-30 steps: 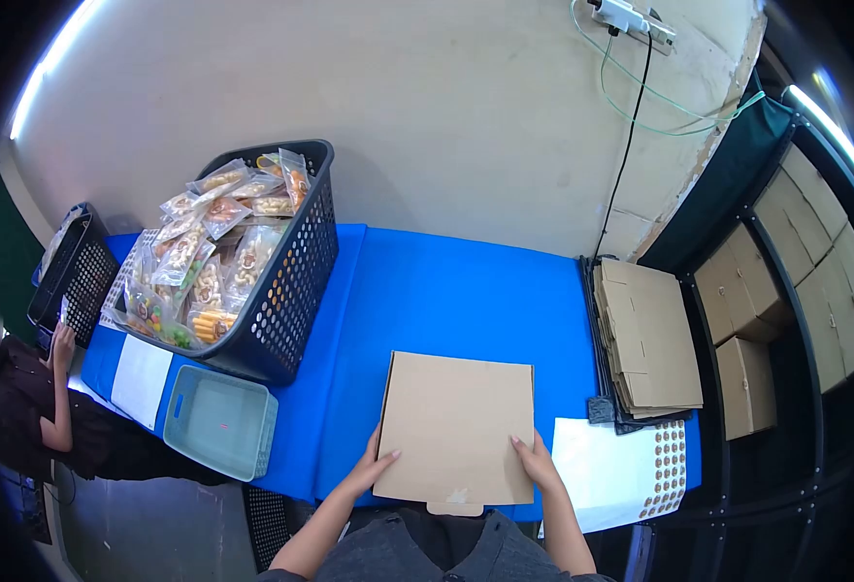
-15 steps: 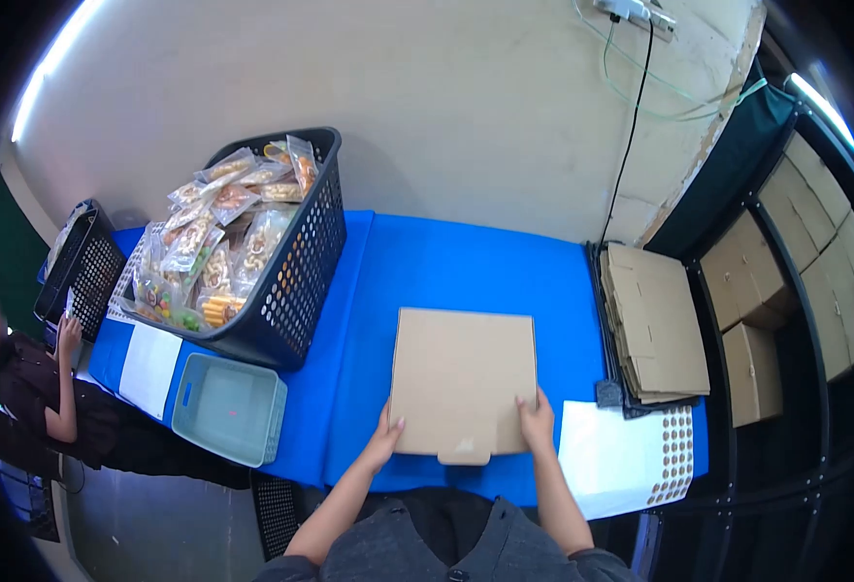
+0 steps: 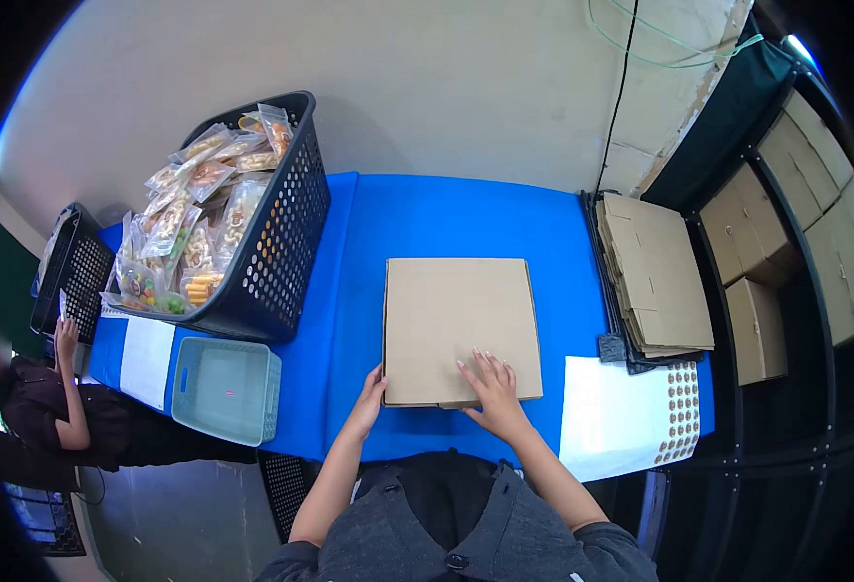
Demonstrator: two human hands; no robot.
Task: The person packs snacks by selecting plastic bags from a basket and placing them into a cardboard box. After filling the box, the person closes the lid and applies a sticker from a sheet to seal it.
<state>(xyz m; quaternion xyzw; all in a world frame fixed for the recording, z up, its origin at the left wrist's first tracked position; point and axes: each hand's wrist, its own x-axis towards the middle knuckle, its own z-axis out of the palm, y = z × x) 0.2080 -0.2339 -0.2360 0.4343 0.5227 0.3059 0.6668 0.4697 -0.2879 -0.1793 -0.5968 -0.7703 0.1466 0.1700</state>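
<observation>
A closed flat cardboard box (image 3: 458,320) lies on the blue-covered table in front of me. My left hand (image 3: 367,400) holds its front left corner, the thumb at the edge and the other fingers partly hidden along the side. On the lid, close to the front edge, my right hand (image 3: 495,393) rests with its fingers spread and the thumb low by the front flap. Only a small piece of that flap (image 3: 456,405) shows under the lid's edge.
A dark basket (image 3: 296,209) of snack packets stands left, behind a green-grey tray (image 3: 225,388). Folded cardboard (image 3: 655,276) is stacked right, behind a sticker sheet (image 3: 611,412). Boxes fill a rack (image 3: 815,339). Another person (image 3: 49,403) stands far left.
My right hand has moved from the box's right side onto the front of its lid. The tab that stuck out at the front is now mostly out of sight. The view has shifted slightly.
</observation>
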